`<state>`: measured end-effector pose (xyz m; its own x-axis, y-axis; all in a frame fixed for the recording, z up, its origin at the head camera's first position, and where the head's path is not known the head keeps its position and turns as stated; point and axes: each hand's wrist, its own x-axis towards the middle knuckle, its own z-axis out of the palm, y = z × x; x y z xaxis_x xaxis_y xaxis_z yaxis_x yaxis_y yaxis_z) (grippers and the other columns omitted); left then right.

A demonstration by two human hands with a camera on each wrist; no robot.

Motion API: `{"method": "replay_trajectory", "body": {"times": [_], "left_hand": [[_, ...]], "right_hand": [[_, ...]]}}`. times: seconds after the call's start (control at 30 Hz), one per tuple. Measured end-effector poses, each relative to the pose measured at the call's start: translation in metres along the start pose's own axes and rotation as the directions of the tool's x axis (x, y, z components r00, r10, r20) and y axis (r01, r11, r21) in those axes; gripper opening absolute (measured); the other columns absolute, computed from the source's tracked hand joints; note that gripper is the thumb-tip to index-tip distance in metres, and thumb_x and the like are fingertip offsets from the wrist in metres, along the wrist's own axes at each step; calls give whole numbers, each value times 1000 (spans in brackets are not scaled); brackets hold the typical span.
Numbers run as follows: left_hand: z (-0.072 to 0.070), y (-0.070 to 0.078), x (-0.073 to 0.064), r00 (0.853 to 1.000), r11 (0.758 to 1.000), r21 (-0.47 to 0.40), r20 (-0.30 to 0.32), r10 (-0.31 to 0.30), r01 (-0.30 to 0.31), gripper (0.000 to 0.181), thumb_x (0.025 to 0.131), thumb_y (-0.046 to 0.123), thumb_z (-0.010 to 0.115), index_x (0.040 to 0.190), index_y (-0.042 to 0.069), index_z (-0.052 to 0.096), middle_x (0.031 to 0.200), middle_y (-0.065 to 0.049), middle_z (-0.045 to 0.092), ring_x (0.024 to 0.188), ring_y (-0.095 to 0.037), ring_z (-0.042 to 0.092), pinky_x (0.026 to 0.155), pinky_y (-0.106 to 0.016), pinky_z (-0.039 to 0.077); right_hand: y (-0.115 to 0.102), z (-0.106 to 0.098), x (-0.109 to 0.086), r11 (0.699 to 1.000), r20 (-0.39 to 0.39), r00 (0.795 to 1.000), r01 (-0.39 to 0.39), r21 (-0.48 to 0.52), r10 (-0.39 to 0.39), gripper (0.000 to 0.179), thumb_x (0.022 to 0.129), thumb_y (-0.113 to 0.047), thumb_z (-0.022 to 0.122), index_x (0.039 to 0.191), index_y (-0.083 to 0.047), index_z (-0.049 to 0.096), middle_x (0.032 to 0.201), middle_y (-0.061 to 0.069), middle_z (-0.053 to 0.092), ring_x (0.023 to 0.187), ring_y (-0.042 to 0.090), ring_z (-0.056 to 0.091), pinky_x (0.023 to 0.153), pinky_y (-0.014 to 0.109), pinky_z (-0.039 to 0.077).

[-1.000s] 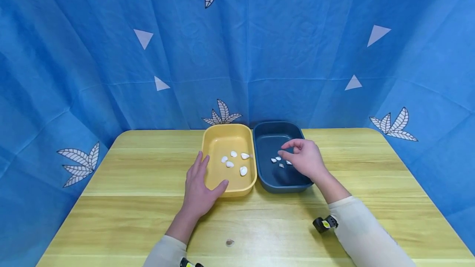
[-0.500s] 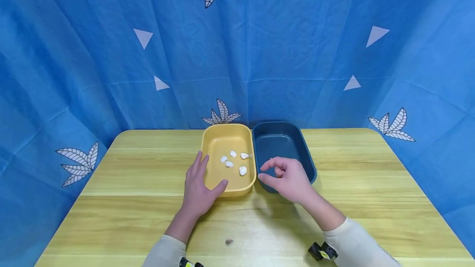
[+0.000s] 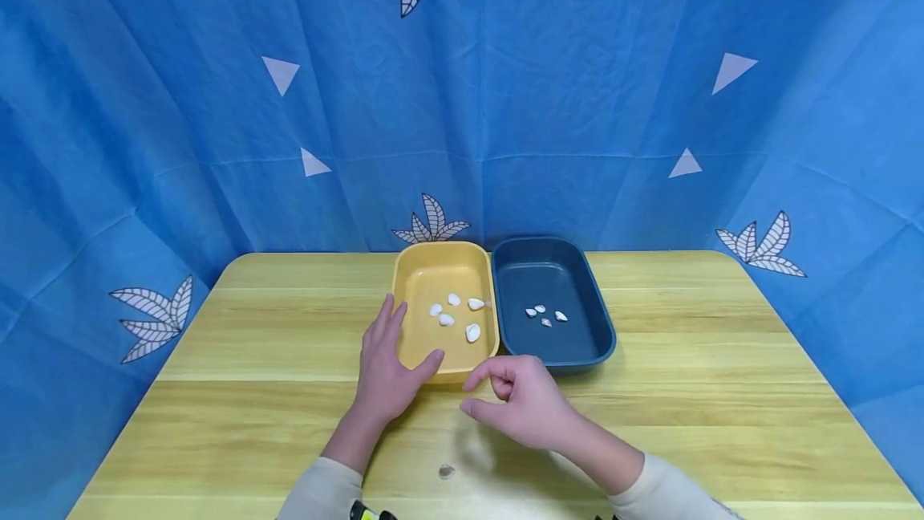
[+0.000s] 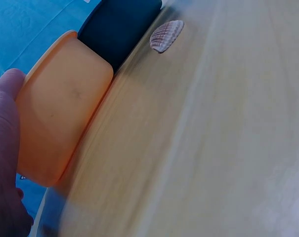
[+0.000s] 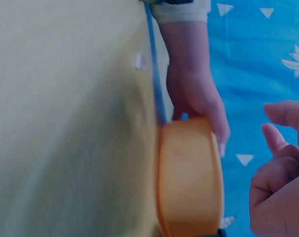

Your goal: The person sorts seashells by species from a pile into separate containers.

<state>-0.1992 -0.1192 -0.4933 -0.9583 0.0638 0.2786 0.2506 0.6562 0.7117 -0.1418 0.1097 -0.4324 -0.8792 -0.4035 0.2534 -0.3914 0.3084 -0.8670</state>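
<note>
My left hand (image 3: 387, 379) rests at the near left corner of a yellow tray (image 3: 462, 366), fingers spread along its side and thumb over the front rim. Several white seashells (image 3: 447, 319) lie inside that tray. My right hand (image 3: 527, 404) hovers above the table in front of the trays, thumb and index finger apart with nothing between them. Below and left of it, a lone ribbed seashell (image 3: 446, 472) lies on the wood; the left wrist view shows this shell (image 4: 166, 36) as brownish and striped. Several small seashells (image 3: 546, 322) sit in the dark blue tray (image 3: 570, 363).
The two trays stand side by side, near the back of the wooden table (image 3: 303, 327). Behind the table hangs a blue curtain (image 3: 563, 103) with white leaf and triangle prints.
My right hand has come out of the dark blue tray and moved toward me and to the left, uncovering the small shells there. The left hand has stayed on the yellow tray.
</note>
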Motion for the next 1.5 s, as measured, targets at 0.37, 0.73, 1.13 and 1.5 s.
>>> {"method": "replay_trajectory", "body": {"times": [0.37, 0.73, 1.13, 1.5], "left_hand": [[0, 0, -1, 1000, 1000, -2, -13, 18, -18, 93, 82, 52, 76, 155, 11, 35, 166, 3, 12, 145, -32, 19, 110, -60, 26], [0, 1, 0, 1000, 1000, 11, -7, 6, -5, 93, 83, 53, 75, 155, 12, 35, 166, 3, 11, 146, -32, 19, 111, -60, 27], [0, 1, 0, 1000, 1000, 11, -4, -5, 5, 93, 83, 54, 75, 156, 13, 35, 166, 5, 11, 146, -31, 18, 111, -59, 26], [1, -2, 0, 1000, 1000, 2, -15, 5, -5, 94, 82, 53, 76, 156, 13, 35, 166, 5, 11, 146, -31, 18, 111, -59, 26]], "right_hand": [[14, 26, -8, 1000, 121, 993, 6, 10, -7, 12, 80, -12, 84, 86, -12, 74, 54, -16, 25, 54, 0, 30, 60, 20, 41], [30, 39, -8, 998, 208, 976, -61, 9, 58, 13, 78, -14, 86, 85, -14, 75, 51, -14, 30, 50, 0, 34, 56, 18, 37], [38, 51, -13, 995, 288, 954, -75, -59, 89, 18, 73, -22, 90, 81, -21, 74, 49, -18, 38, 49, -2, 40, 53, 18, 43], [36, 54, -15, 988, 319, 944, -34, -148, 80, 15, 76, -22, 87, 81, -24, 73, 49, -20, 39, 49, -4, 42, 55, 16, 44]]}}
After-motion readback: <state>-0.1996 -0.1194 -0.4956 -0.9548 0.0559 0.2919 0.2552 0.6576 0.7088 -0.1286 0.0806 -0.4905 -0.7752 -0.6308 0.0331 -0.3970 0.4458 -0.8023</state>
